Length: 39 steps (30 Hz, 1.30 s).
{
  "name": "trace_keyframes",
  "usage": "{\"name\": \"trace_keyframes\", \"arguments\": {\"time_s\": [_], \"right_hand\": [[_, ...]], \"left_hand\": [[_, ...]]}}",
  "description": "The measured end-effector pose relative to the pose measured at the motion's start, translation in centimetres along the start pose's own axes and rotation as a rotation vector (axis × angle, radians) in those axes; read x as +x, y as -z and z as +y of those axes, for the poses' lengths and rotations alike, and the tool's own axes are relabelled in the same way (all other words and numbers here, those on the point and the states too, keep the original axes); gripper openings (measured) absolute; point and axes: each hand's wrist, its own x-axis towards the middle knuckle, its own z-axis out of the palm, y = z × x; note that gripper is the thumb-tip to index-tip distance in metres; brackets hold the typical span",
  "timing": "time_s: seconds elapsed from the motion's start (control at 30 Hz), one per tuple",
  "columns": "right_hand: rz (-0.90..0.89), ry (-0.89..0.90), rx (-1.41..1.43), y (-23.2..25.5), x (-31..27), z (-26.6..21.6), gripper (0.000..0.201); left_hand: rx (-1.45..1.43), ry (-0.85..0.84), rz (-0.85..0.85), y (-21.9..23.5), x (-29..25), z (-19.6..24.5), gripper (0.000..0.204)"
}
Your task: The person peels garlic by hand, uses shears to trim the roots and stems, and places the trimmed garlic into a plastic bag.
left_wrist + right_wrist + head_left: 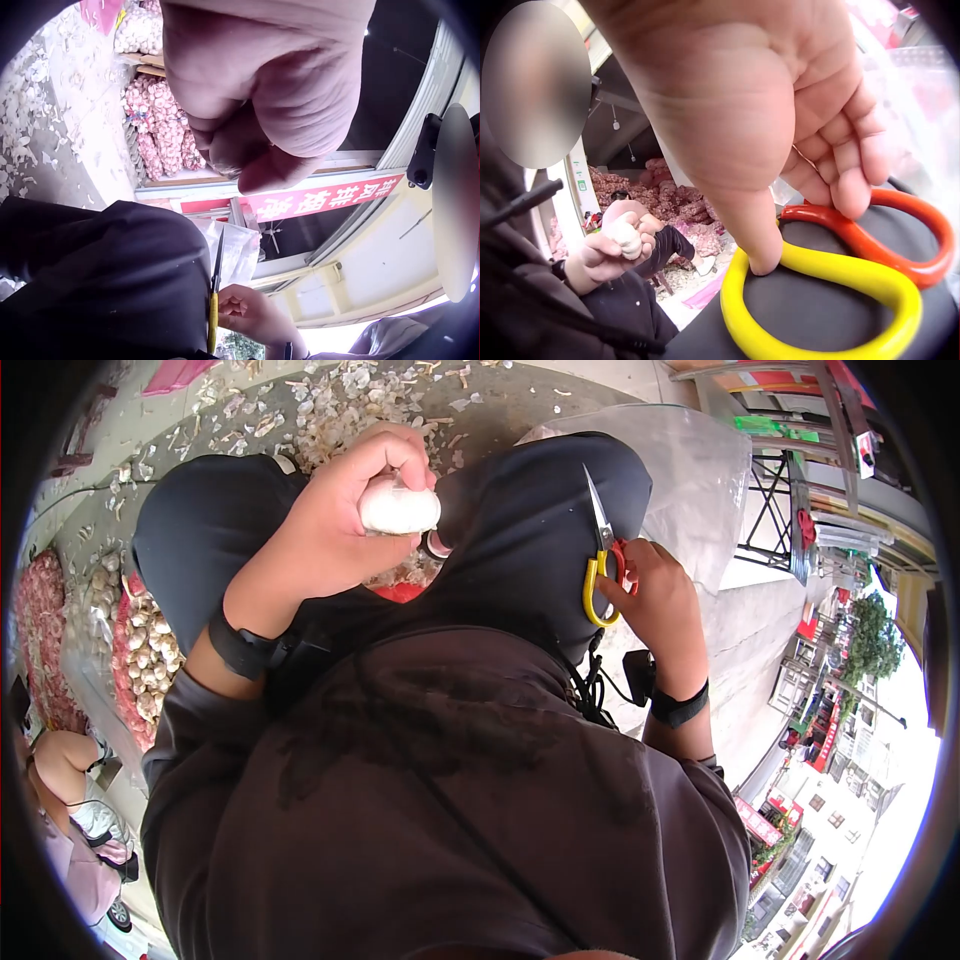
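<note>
My left hand (325,510) grips a white garlic bulb (400,507), thumb below and fingers curled over the top, above the lap. In the right wrist view the same garlic bulb (626,238) shows in that hand; the left wrist view hides it behind the palm. At the right thigh, my right hand (657,600) holds scissors (600,525) with one yellow and one red handle. The thumb passes into the yellow loop (907,315), and the fingers curl by the red loop (934,262). The blades lie together, pointing away from me.
Dry garlic skins (350,415) litter the ground beyond my knees. To the left are a red mesh sack of garlic bulbs (148,660) and another person (75,800). Clear plastic sheeting (700,480) spreads beside the right knee. Full mesh sacks (161,127) stand further off.
</note>
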Motion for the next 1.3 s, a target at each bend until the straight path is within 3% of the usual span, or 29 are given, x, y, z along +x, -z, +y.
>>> {"name": "trace_keyframes", "arguments": {"time_s": [0.13, 0.23, 0.43, 0.63, 0.67, 0.77, 0.8, 0.87, 1.03, 1.3], "right_hand": [[-0.088, 0.003, 0.113, 0.1, 0.0, 0.1, 0.036], [-0.058, 0.007, 0.222, -0.2, -0.1, -1.2, 0.037], [0.027, 0.001, 0.142, 0.0, -0.3, -2.2, 0.03], [0.094, 0.301, 0.678, 0.9, 0.9, -6.0, 0.027], [0.121, 0.352, 0.703, 0.7, 1.2, -7.1, 0.028], [0.243, 0.527, 0.567, 0.3, 2.3, -9.4, 0.041], [0.293, 0.58, 0.557, -0.1, 2.9, -9.7, 0.042], [0.337, 0.571, 0.602, -1.1, 3.7, -10.1, 0.04], [0.473, 0.489, 0.663, -1.9, 4.9, -10.2, 0.033], [0.392, 0.481, 0.72, -2.7, 5.5, -9.8, 0.014]], "left_hand": [[-0.184, -0.016, 0.064, -0.1, 0.2, -0.5, 0.039], [-0.3, 0.019, 0.038, -0.1, 0.2, -0.2, 0.039], [-0.418, 0.166, 0.046, -0.5, 0.1, 0.7, 0.034], [-0.347, 0.068, 0.004, -1.9, 0.7, -0.1, 0.024], [-0.395, 0.114, 0.012, -2.5, 0.7, 0.1, 0.024], [-0.11, 0.081, -0.02, -3.4, 1.0, 0.0, 0.033], [-0.224, 0.232, -0.055, -3.7, 0.9, 0.9, 0.041], [-0.39, 0.292, -0.024, -4.1, 0.8, 0.8, 0.047], [-0.481, 0.186, 0.015, -3.5, 1.0, 0.9, 0.059], [-0.417, 0.243, 0.005, -3.8, 0.9, 1.3, 0.066]]}}
